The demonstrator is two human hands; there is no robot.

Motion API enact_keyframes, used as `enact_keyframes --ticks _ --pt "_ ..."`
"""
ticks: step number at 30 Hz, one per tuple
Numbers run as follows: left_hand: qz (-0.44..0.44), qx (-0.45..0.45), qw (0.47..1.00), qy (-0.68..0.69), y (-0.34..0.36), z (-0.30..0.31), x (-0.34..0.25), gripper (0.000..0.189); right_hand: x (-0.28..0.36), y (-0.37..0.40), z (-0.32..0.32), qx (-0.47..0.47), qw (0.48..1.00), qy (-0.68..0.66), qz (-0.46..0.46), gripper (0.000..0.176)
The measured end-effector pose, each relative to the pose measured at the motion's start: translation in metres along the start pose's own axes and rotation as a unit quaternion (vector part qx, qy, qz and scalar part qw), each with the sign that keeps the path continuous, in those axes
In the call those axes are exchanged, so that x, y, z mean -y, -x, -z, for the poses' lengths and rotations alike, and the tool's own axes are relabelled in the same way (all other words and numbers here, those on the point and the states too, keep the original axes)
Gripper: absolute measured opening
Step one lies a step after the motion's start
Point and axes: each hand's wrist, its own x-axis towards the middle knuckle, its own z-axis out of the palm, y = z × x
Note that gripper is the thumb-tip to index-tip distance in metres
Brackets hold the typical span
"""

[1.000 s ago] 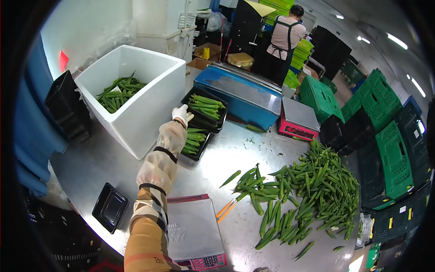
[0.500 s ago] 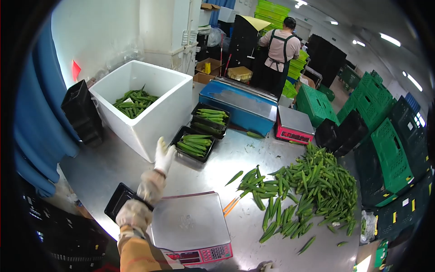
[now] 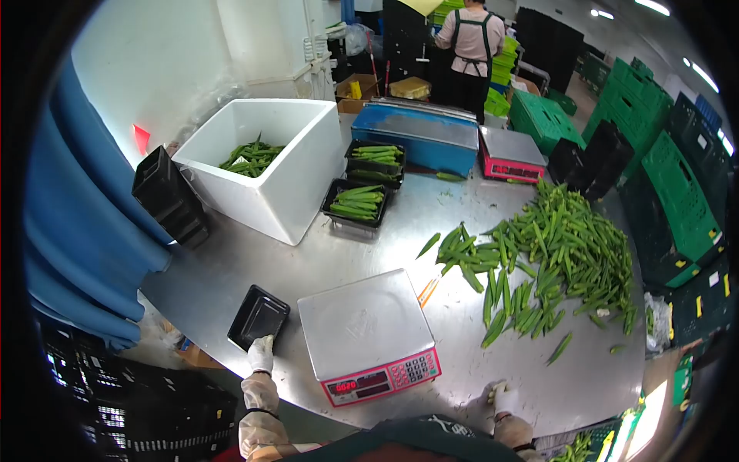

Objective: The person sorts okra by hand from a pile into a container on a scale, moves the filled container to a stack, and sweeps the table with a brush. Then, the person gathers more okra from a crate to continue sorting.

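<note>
"What is at your far left?"

"A black crate [image 3: 169, 196], upright on the tabletop [image 3: 231, 258]. Then comes a black tray [image 3: 256, 317], its ribbed bottom in view and no okra in it."

"And your left hand?"

"My gloved left hand [image 3: 261, 353] touches the tray's near edge, fingers close together. I can't tell whether they pinch the rim."

"Next?"

"A white foam box [image 3: 296, 192] with okra inside. Just right of it I see a nearer filled tray [image 3: 356, 224] and a farther filled tray [image 3: 378, 184], both bearing okra. In front of me is a scale [image 3: 366, 323], its red display lit, with an orange-handled tool [image 3: 429, 291] just beside it."

"How is your right hand?"

"My gloved right hand [image 3: 504, 398] is at the near side of the tabletop, well apart from the tray. The fingers look bent, but I can't tell if they close on anything."

"How much is done?"

"Partway, I judge: okra lies in those two trays, while a large okra pile [image 3: 581, 254] on the right is loose, outside any tray."
</note>
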Motion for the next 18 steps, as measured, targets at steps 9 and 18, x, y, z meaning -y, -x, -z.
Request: enact_keyframes --ticks 9,18 --pt "-0.077 -0.004 0.997 0.018 -0.011 -0.003 0.011 0.022 0.004 0.013 0.004 0.015 0.999 0.006 0.037 0.023" --pt "-0.036 0.037 0.993 0.102 -0.014 -0.01 0.026 0.013 0.009 0.02 0.011 0.01 0.993 0.107 0.047 0.017"
